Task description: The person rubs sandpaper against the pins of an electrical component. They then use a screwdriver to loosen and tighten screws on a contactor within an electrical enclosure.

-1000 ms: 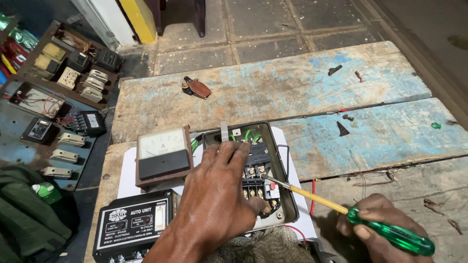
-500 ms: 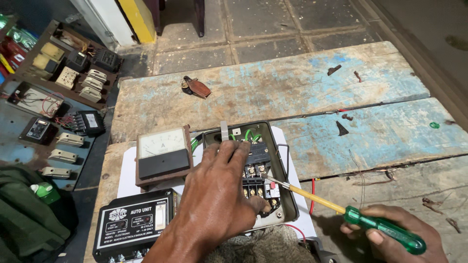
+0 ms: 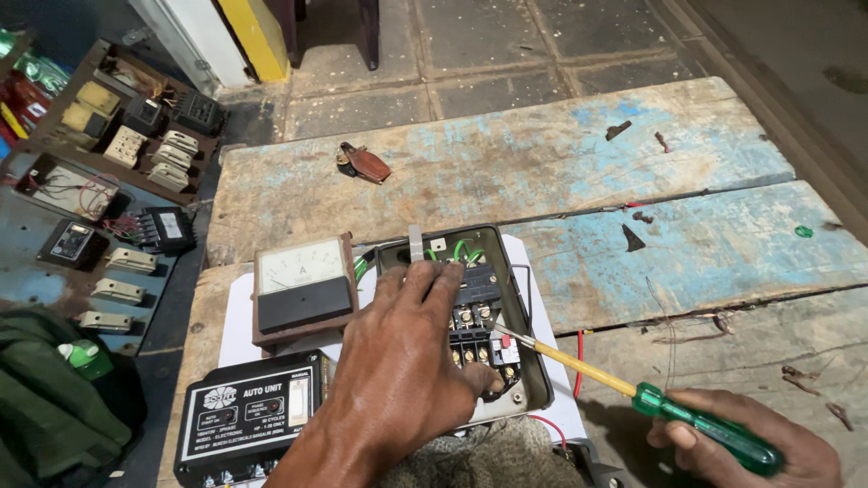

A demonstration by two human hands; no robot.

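Note:
My left hand (image 3: 398,361) lies flat over an open grey metal box (image 3: 506,262), covering part of the black terminal block (image 3: 479,339) and green wires inside. My right hand (image 3: 746,443) grips a screwdriver (image 3: 624,389) with a green handle and a yellow shaft. Its tip rests at the terminal screws on the block's right side. The box lies on a white sheet on a worn wooden table (image 3: 542,172) with flaking blue paint.
A square analogue meter (image 3: 303,285) sits left of the box, and a black control unit (image 3: 249,411) lies below it. A brown key pouch (image 3: 363,163) rests farther back. Switch boards (image 3: 136,136) and a green cloth (image 3: 45,407) lie at left.
My right hand has slid a little lower and to the right with the screwdriver. My left hand stays on the box.

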